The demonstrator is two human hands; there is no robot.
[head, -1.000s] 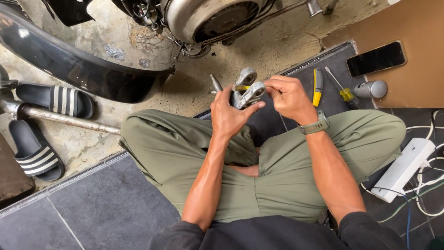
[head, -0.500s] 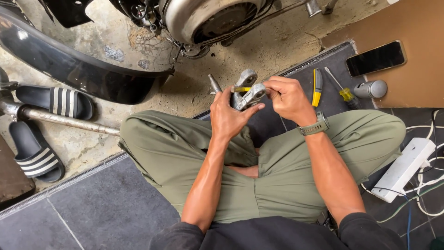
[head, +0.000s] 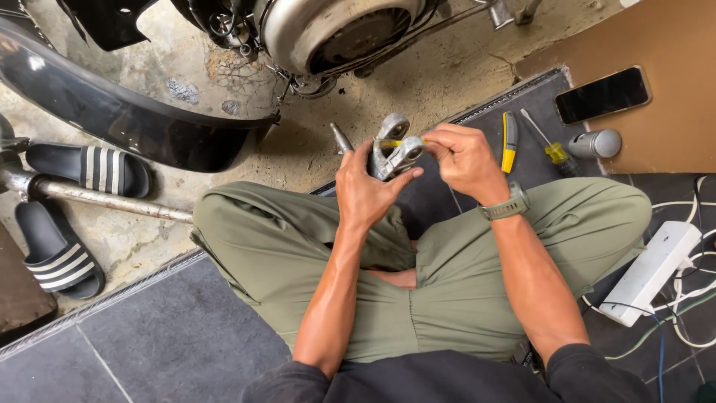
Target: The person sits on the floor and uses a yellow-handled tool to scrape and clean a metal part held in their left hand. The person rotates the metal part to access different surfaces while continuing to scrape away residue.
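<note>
- Closest to us, our left hand (head: 365, 190) is wrapped round the grey metal bracket (head: 394, 149), held up above our crossed legs, thumb and fingers clamped on its body.
- Our right hand (head: 464, 158) pinches a small yellow-handled tool (head: 394, 143) against the bracket's eyelets.
- We judge it a rigid casting, fairly heavy, perhaps greasy, so grip the thick middle, not the eyelets.
- Beyond, on the mat: yellow pliers (head: 509, 140), a screwdriver (head: 548, 145).
- Furthest off, the scooter engine (head: 335, 30).

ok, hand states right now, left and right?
Left hand: closed on the metal part.
Right hand: fingers pinched at the same part's right side; a bit of yellow shows there, what it is cannot be told.
</note>
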